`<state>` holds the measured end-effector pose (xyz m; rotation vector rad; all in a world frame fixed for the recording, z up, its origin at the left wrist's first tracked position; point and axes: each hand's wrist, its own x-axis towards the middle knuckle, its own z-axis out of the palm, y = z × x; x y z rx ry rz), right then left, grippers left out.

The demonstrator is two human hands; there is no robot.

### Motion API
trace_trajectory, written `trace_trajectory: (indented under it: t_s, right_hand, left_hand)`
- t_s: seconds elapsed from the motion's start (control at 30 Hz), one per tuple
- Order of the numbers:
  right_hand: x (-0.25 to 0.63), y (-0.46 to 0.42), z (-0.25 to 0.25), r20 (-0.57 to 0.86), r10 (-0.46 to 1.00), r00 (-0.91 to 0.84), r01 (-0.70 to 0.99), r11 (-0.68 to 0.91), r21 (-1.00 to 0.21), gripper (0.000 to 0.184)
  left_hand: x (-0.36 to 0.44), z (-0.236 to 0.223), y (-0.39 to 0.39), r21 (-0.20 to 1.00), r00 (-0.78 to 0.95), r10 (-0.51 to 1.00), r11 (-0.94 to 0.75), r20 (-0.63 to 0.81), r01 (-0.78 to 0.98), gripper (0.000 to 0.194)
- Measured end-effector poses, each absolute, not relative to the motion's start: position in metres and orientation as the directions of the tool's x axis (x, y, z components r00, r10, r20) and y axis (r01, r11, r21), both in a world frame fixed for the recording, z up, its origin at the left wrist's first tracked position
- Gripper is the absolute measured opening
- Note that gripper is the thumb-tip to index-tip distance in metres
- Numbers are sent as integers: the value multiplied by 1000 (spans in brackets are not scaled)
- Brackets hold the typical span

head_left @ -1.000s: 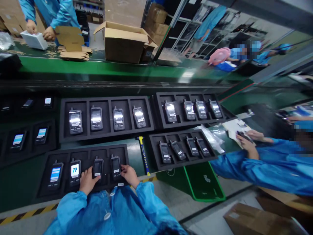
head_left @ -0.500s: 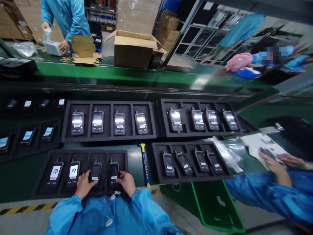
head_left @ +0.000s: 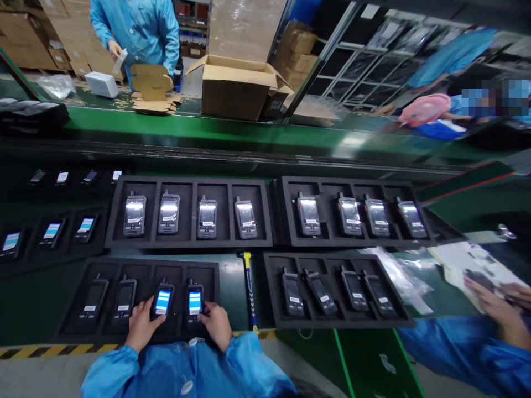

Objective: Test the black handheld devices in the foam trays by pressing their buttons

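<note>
A black foam tray (head_left: 141,270) in front of me holds several handheld radios with stubby antennas, one per compartment. My left hand (head_left: 142,325) grips the lower part of the third radio (head_left: 163,301), thumb at its bottom right and fingers along its left side. With thumb and fingertips, my right hand (head_left: 217,325) holds the lower right edge of the rightmost radio (head_left: 194,304). Both of these radios lie in their compartments with blue-and-white lit screens. Left of them, the first radio (head_left: 94,298) and the second radio (head_left: 125,298) have dark screens.
More radio trays stand behind (head_left: 188,243) and to the right (head_left: 340,321). A blue-and-yellow strap-like tool (head_left: 250,293) lies between the front trays. At right, a co-worker's hands (head_left: 493,307) work over white sheets. Across the line, another person stands by an open carton (head_left: 236,88).
The two radios under my hands have gone from dark to lit screens. The two left radios' logo screens have gone dark. Across the line, the person has let go of the white box's lower part.
</note>
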<state>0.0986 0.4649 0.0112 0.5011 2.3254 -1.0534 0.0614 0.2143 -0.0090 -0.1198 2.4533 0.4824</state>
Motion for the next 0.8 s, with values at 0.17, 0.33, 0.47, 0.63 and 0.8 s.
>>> trace_trajectory:
  t_s: [0.17, 0.33, 0.47, 0.63, 0.8]
  right_hand:
    - [99, 464, 11, -604, 103, -790, 523, 626, -578, 34]
    - [100, 464, 10, -607, 115, -787, 534, 621, -575, 37]
    - [101, 465, 8, -598, 110, -794, 526, 617, -585, 33]
    - [100, 465, 4, -589, 105, -801, 518, 617, -593, 34]
    - [101, 465, 6, -588, 105, -802, 518, 613, -596, 31]
  left_hand:
    - [60, -7, 214, 280, -782, 22, 940, -623, -196, 68]
    - [58, -1, 216, 264, -775, 23, 946, -632, -187, 67]
    - [57, 0, 217, 255, -773, 14, 948, -634, -191, 66]
    - [57, -1, 216, 277, -782, 22, 941, -623, -194, 67]
    - [59, -3, 213, 338, -807, 45, 920, -589, -196, 70]
